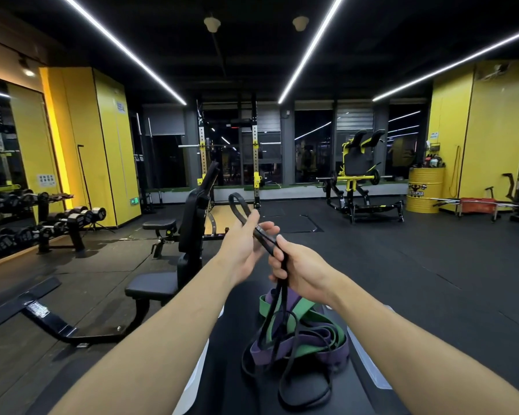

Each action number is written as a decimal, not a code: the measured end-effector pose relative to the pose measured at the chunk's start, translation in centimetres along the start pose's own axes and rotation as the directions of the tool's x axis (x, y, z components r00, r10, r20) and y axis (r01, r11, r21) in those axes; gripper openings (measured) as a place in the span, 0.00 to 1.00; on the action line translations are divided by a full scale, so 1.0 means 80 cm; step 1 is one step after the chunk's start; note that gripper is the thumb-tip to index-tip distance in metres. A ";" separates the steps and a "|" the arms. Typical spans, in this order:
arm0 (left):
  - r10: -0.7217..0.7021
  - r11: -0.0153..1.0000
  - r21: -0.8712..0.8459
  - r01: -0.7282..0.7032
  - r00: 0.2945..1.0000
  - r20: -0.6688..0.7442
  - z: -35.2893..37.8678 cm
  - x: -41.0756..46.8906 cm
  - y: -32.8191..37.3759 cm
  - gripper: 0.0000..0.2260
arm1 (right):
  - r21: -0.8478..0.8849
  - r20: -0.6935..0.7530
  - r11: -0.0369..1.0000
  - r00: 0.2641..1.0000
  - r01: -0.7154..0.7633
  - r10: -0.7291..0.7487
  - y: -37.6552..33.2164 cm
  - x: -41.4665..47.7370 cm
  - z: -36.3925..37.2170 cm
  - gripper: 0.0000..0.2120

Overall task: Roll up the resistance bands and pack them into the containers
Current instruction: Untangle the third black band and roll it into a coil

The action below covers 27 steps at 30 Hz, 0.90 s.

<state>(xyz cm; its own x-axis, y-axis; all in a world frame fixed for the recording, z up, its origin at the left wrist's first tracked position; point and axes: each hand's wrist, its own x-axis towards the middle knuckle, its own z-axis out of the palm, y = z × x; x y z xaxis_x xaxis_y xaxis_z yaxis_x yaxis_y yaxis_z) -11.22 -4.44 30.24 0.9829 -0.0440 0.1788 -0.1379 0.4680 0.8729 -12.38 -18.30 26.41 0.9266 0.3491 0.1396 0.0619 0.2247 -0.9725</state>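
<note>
Two hands hold one thin black resistance band (264, 236) up in front of me. My left hand (242, 248) pinches it between thumb and fingertips, its rounded loop end arching above. My right hand (300, 272) curls its fingers round the doubled strands. The rest trails onto a wide, flat green band (304, 307) and purple band (333, 356), heaped on the black bench pad (225, 381). Far right, a yellow drum (425, 191) holds dark items I cannot make out.
</note>
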 end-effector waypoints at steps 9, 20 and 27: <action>-0.059 0.990 0.133 0.053 0.998 0.039 0.003 -0.005 -0.010 0.17 | -0.070 0.037 0.997 0.999 -0.020 0.023 -0.002 0.005 0.004 0.22; 0.101 0.994 0.050 -0.094 0.977 -0.187 -0.062 0.030 0.027 0.17 | -0.255 0.021 0.948 0.979 -0.189 0.200 0.026 -0.012 -0.066 0.23; 0.220 0.926 0.361 -0.111 0.935 -0.277 -0.108 0.046 0.020 0.15 | -0.405 -0.053 0.895 0.982 -0.187 0.181 0.020 -0.010 -0.088 0.23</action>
<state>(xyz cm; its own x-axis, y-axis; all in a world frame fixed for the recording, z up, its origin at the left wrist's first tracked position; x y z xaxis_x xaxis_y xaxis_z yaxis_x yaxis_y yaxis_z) -6.79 3.79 28.33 0.9226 0.3069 0.2337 -0.2811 0.1201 0.9521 -10.39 -24.63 23.44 0.9407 0.3356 -0.0487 0.0328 -0.2330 -0.9719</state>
